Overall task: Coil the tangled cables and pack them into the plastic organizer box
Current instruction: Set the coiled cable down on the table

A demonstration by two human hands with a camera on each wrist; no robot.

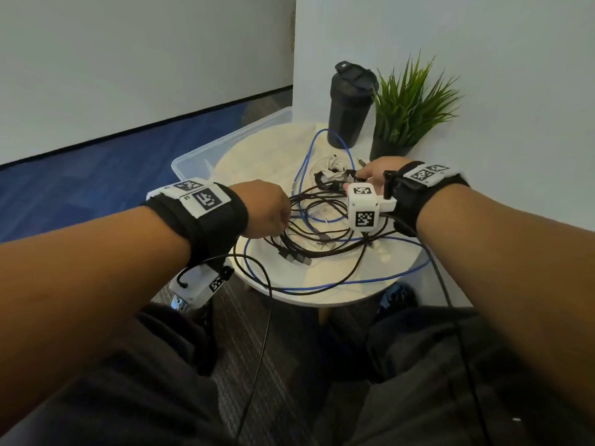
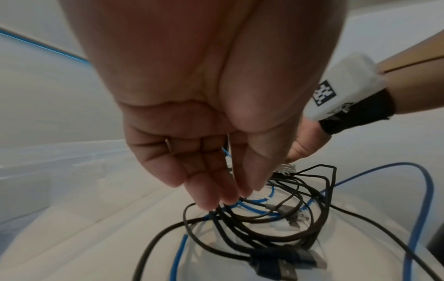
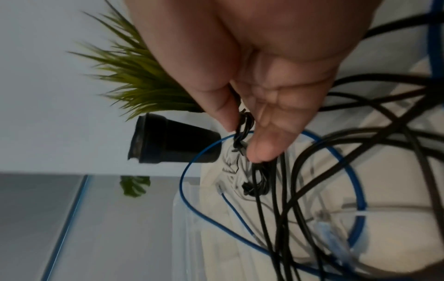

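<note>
The left hand (image 1: pixel 269 211) pinched thin black cables (image 2: pixel 264 218) mid-counter; the right hand (image 1: pixel 375 173) pinched a small knotted black bundle (image 3: pixel 243 125). Limp and light, they likely handle best by plug ends.

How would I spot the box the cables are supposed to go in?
Find the round white table with the cable tangle. The plastic organizer box sits just beyond its far left edge. It is clear and rectangular, unlike the black tumbler and potted plant.
</note>
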